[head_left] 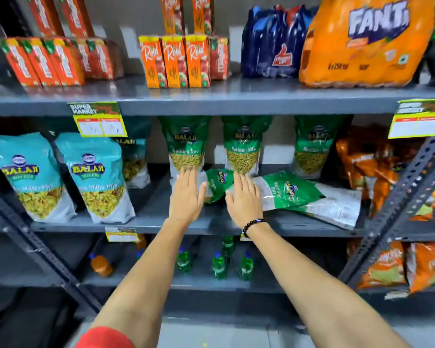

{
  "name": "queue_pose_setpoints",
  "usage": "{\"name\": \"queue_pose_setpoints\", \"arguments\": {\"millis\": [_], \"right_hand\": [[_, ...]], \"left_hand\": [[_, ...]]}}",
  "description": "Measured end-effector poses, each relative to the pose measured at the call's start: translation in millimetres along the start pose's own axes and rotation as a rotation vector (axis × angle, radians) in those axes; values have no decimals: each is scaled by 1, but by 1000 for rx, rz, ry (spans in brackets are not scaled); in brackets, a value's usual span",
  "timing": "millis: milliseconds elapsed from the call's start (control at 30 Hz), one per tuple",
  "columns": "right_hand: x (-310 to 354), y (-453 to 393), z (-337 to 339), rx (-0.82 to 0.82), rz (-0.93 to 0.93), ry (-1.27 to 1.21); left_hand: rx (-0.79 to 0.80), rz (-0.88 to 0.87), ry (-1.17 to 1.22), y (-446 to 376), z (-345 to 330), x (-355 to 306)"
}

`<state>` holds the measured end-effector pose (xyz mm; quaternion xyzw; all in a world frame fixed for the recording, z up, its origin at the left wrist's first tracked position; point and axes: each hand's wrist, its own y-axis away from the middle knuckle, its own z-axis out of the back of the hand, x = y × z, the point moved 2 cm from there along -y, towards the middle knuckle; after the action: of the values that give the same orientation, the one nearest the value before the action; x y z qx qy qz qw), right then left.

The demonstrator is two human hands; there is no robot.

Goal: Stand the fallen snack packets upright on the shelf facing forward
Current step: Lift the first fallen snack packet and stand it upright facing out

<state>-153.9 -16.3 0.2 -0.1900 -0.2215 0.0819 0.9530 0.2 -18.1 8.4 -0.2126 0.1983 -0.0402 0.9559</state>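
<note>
Head view, looking at a grey middle shelf [146,223] in a shop.

Two hands reaching in, side by side. Left hand [186,194] flat, fingers out straight and close together, tips up against the bottom of a standing green packet [186,144]. Right hand [244,197] flat too, fingers spread a little, holding nothing, tips near a second standing green packet [244,146]. A black bead bracelet [253,223] on the right wrist.

Between the two hands, a small fallen green packet [217,184], lying tipped over. Just to the right, a bigger fallen green packet [291,190] flat on its side, with another one [337,209] under it, sticking out toward the shelf's front edge. A third standing green packet [314,146] further back on the right.

Could go wrong: a push too hard on the standing packets, and down they go as well. Soft, puffy bags, so easy to tip again if not set square. The bottom flat packet close to the edge, so a bump could slide it off to the floor.

What holds what: blue packets [96,177] standing on the left of the same shelf. Juice cartons [176,61] and an orange drinks pack [362,43] on the shelf above. Small bottles [217,264] on the shelf below.
</note>
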Motion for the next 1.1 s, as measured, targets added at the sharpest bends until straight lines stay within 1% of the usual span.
{"name": "queue_pose_setpoints", "arguments": {"millis": [133, 200, 267, 400, 500, 600, 767, 800, 967, 1033, 1067, 1100], "right_hand": [[0, -29, -31, 83, -102, -57], [0, -44, -43, 101, -125, -77], [-7, -64, -53, 123, -140, -52], [-19, -94, -69, 223, -167, 104], [-23, -107, -80, 257, -115, 243], [-24, -109, -83, 293, -54, 313], [-36, -113, -82, 217, 66, 338], [-38, -112, -82, 222, 87, 330], [-48, -105, -75, 234, 135, 288], [-50, -103, -74, 170, 182, 337], [-45, -100, -70, 156, 208, 355], [-42, -98, -67, 106, 227, 377]], "left_hand": [[134, 73, -117, -37, -23, 28], [197, 105, -132, -57, -33, 39], [247, 148, -109, -78, -41, 46], [330, 223, -108, -109, -51, 53], [394, 285, -74, -129, -63, 61], [476, 342, -37, -141, -77, 70], [587, 370, -84, -148, -92, 72], [597, 374, -97, -146, -91, 71], [522, 375, -131, -139, -93, 83], [455, 368, -81, -131, -92, 85], [405, 353, -52, -124, -89, 86], [347, 345, -23, -117, -85, 87]]}}
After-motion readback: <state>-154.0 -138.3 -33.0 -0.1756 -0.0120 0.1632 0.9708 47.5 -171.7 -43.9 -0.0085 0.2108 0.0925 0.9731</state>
